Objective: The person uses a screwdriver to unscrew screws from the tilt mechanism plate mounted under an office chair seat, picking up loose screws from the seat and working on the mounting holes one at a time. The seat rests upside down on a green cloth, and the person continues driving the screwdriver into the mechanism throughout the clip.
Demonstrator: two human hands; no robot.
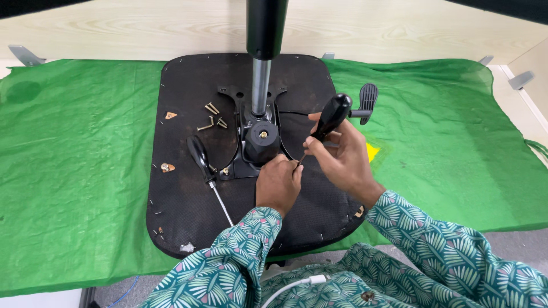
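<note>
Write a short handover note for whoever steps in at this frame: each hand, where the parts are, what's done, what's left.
Right hand: gripping the black-handled screwdriver, tip angled down toward the mechanism plate.
Left hand: closed at the screwdriver's tip, at the plate's near right corner; whatever it pinches is hidden.
Parts: upturned seat base on a green cloth; gas cylinder standing in the plate; second screwdriver lying left of the plate; loose brass screws on the seat base.
Done: apparently several screws are out.
Left: the corner under the hands is in progress; whether other corners hold screws cannot be told.
</note>
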